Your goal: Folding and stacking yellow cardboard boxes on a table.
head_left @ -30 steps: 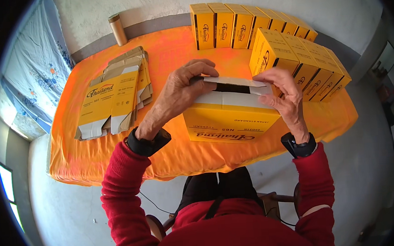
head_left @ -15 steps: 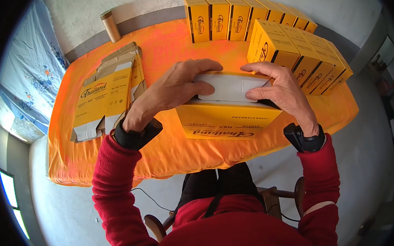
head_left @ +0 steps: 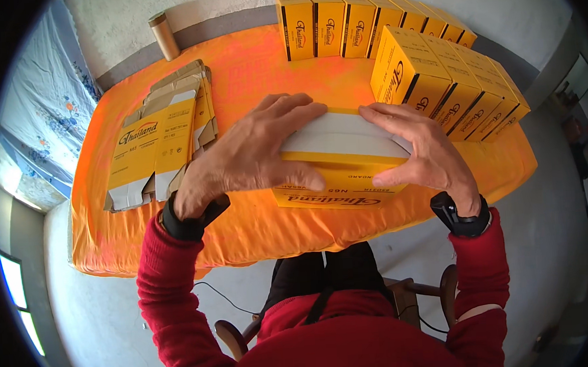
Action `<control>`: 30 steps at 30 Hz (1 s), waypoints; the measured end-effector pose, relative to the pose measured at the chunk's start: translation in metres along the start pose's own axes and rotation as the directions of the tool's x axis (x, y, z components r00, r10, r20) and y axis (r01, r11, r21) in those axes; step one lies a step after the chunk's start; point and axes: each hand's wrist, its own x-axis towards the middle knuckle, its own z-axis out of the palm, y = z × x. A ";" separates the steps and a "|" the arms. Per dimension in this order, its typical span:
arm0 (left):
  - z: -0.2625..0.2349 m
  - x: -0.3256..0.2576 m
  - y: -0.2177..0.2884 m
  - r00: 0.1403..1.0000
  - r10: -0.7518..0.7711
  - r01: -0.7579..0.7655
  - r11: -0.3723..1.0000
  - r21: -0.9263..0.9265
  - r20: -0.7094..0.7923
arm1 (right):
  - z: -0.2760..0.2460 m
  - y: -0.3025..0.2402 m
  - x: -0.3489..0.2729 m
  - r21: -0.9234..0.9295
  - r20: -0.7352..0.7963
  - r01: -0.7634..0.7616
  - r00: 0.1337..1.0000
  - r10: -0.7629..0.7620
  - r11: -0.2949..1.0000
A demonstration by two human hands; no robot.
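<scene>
A yellow cardboard box (head_left: 348, 188) stands on the table before me, its printing upside down from my side. White flap surfaces (head_left: 348, 140) show across its top, and a yellow strip runs along the front and far upper edges. My left hand (head_left: 255, 149) spans the left end, thumb low against the front and fingers at the far edge. At the other end, my right hand (head_left: 426, 150) grips likewise, its thumb on the front face and its fingers over the top. Both palms hide the box's ends.
Flattened yellow cartons (head_left: 153, 141) lie stacked at the left. Finished-looking yellow boxes (head_left: 328, 26) line the back, with another row of boxes (head_left: 411, 68) at the right. A tan cylinder (head_left: 163, 37) stands far left on the orange tablecloth (head_left: 129, 237). A wooden chair (head_left: 229, 339) is under me.
My thumbs have left the white inner flaps on top and now lie against the front face. The yellow strip at the front upper edge has folded up, and the top flaps stand higher.
</scene>
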 end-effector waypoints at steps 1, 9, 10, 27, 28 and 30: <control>0.000 -0.003 0.003 1.000 0.004 -0.002 0.993 0.121 -0.012 | 0.000 -0.002 0.000 0.013 0.014 -0.020 1.000 0.020 1.000; 0.004 -0.010 -0.004 0.999 -0.049 0.049 0.999 0.022 -0.001 | 0.006 0.011 -0.005 0.053 -0.033 0.066 0.997 -0.064 0.996; 0.001 -0.013 -0.005 0.999 -0.043 0.043 0.999 0.026 -0.007 | 0.009 0.014 -0.009 0.046 -0.037 0.071 0.997 -0.069 0.996; 0.085 -0.037 -0.043 0.830 -0.517 0.354 0.777 -0.520 -0.207 | 0.091 0.005 -0.037 0.813 -0.345 0.044 0.840 0.419 0.581; 0.092 -0.034 -0.030 0.872 -0.444 0.327 0.843 -0.428 -0.208 | 0.092 0.003 -0.037 0.811 -0.348 0.040 0.835 0.426 0.584; 0.108 -0.027 -0.009 0.883 -0.433 0.328 0.846 -0.419 -0.183 | 0.102 0.003 -0.030 0.757 -0.412 0.102 0.841 0.350 0.646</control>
